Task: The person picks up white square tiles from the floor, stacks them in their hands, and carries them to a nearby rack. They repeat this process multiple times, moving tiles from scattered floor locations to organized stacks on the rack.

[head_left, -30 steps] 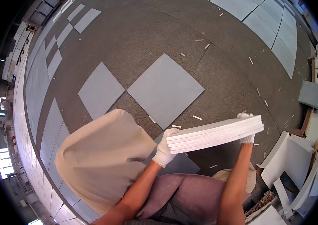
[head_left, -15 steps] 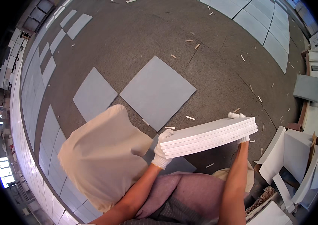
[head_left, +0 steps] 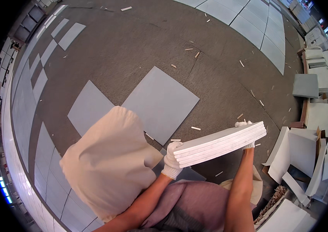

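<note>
A stack of several square tiles [head_left: 221, 146], with white edges and a grey top face, is held up in front of my body, tilted so its right end sits higher. My left hand [head_left: 172, 159], in a white knitted glove, grips the left end of the stack. At the right end my right hand [head_left: 249, 145], gloved alike, closes round the tiles; part of it is hidden behind them. Beyond the stack, a large grey tile [head_left: 162, 102] lies cornerwise on the floor. Beside it is another grey tile [head_left: 90, 106], partly covered by my beige-clad knee [head_left: 112, 154].
Small pale strips [head_left: 195, 128] are scattered over the rough brown floor [head_left: 133, 42]. Rows of laid tiles [head_left: 254, 23] run along the far right, and more [head_left: 52, 166] along the left. Open white cartons [head_left: 301, 149] and a grey square piece [head_left: 305, 85] stand at the right.
The view has shifted slightly. Against it, the left end of the stack and my left hand sit a little further right. Both hands keep their grip.
</note>
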Tool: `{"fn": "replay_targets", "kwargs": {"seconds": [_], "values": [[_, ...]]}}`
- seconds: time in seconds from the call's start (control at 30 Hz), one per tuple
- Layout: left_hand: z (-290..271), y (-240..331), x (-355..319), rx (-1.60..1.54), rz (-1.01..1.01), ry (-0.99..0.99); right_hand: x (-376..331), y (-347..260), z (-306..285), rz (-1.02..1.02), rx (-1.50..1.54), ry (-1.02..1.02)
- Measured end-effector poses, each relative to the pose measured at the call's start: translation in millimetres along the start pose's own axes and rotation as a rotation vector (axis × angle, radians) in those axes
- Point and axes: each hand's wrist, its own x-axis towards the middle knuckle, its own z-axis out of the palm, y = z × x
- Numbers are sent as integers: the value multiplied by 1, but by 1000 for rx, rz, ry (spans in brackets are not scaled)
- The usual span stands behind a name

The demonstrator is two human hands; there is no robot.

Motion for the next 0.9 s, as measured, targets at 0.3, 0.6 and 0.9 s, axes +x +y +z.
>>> {"fn": "replay_targets", "kwargs": {"seconds": [0.3, 0.6, 0.9], "values": [[-35, 29, 77, -215, -72, -353, -42, 25, -16, -114, 378, 341], [-55, 43, 58, -329, -622, -271, -73, -5, 39, 81, 158, 584], [-114, 90, 45, -254, -697, -103, -130, -24, 114, 285, 72, 648]]}}
